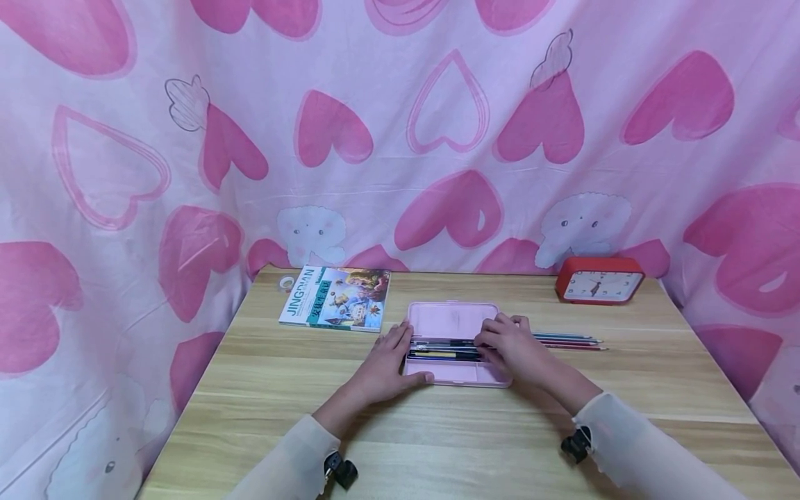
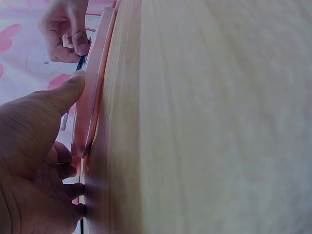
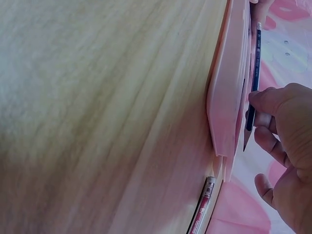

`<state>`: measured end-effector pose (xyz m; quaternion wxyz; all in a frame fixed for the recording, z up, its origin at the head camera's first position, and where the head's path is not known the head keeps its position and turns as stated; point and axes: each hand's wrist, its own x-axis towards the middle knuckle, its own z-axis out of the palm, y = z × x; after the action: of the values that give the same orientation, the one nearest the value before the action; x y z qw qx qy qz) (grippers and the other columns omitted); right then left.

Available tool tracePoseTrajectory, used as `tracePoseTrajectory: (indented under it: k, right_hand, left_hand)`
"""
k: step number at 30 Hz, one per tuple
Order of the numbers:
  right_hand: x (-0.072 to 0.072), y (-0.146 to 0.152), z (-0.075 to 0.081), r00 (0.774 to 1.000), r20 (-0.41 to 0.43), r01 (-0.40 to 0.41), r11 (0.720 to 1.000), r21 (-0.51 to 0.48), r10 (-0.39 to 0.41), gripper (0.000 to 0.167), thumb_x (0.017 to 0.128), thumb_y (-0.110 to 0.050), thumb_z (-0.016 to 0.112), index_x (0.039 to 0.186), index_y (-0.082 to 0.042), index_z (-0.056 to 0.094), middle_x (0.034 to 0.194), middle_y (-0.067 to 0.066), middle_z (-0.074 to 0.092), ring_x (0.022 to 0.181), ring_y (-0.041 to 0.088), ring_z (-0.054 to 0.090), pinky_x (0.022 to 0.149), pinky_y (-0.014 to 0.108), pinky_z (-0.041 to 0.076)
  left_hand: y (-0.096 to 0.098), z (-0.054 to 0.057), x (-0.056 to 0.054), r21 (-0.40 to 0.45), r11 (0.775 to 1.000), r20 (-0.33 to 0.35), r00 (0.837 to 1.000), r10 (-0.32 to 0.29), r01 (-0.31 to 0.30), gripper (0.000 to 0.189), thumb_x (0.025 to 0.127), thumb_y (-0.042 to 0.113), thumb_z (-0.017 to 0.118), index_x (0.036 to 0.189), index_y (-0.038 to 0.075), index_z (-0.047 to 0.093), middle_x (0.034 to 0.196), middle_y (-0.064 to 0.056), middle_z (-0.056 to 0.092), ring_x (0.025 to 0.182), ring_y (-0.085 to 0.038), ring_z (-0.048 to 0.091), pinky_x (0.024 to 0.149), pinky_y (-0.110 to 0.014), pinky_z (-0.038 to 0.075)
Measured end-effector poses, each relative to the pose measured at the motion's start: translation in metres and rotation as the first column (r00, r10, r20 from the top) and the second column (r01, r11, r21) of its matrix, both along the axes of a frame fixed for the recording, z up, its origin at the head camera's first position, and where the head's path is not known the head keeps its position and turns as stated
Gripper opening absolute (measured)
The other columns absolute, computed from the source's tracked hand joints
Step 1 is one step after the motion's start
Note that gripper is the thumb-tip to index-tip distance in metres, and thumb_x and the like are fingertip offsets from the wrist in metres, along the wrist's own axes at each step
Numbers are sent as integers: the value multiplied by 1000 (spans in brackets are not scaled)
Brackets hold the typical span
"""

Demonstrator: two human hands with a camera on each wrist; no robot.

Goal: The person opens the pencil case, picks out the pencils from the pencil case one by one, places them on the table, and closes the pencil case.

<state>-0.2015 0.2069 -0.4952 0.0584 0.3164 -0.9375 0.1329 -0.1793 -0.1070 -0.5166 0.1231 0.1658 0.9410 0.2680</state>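
Note:
A pink pencil case [image 1: 453,319] lies opened flat on the wooden table, with several pencils and pens [image 1: 437,354] in its middle. My right hand [image 1: 515,351] is over the case's right side. Between thumb and fingertips it pinches a dark pencil [image 3: 256,63], whose sharpened tip points out past the fingers in the right wrist view. At the case's left end rests my left hand [image 1: 387,368], fingers extended along the side and thumb at the near left corner. In the left wrist view, the thumb lies close over the case's pink wall [image 2: 90,107].
Several coloured pencils [image 1: 569,339] lie on the table to the right of the case. A picture book [image 1: 340,298] and a small white ring [image 1: 286,282] are at the back left. A red alarm clock [image 1: 598,281] stands at the back right, before a pink heart-patterned curtain [image 1: 350,187].

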Motion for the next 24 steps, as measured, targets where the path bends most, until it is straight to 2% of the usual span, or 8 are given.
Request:
tracePoseTrajectory:
  k: [8,17,24]
  right_hand:
    - [1,3,7,1000,17,9,1000,-11,-9,24,95,-16,89,117,-23,85,111,-6,74,111,21,58,111,70,44]
    - [-1,16,14,999,-5,42,998,-36,-43,23,94,-17,90,116,-25,84,112,-5,74,111,22,59,112,73,42]
    - [-2,33,21,998,-32,53,998,-39,-55,24,94,-10,87,113,-24,83,113,-2,74,110,25,58,109,74,42]
  left_hand:
    - [0,-2,-1,4,1000,-2,1000,1,-1,115,95,75,73,178,15,22,188,-2,15,176,-32,11,143,-56,13]
    - [0,-1,0,5,1000,-3,1000,3,-3,114,95,74,73,178,15,22,188,-2,15,176,-32,11,143,-55,14]
    - [0,0,0,5,1000,5,1000,8,-8,114,95,75,73,178,16,22,188,-2,14,176,-32,11,143,-55,13]
